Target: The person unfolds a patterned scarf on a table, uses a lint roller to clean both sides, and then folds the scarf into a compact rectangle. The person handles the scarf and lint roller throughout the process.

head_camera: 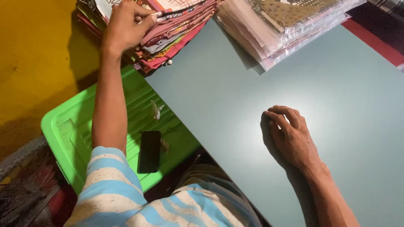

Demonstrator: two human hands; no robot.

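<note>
My left hand (126, 25) reaches up to a stack of folded patterned cloths (176, 33) at the top left and pinches the edge of the top piece between thumb and fingers. My right hand (290, 134) rests on the grey-blue table (235, 88), fingers curled downward, holding nothing. A second pile of cloths in clear plastic bags (286, 25) lies at the table's top centre, beyond both hands.
A bright green plastic lid or crate (75, 134) sits left of the table, with a black phone (150, 151) and small scraps on it. The floor at left is yellow. A dark red strip runs along the table's far right edge.
</note>
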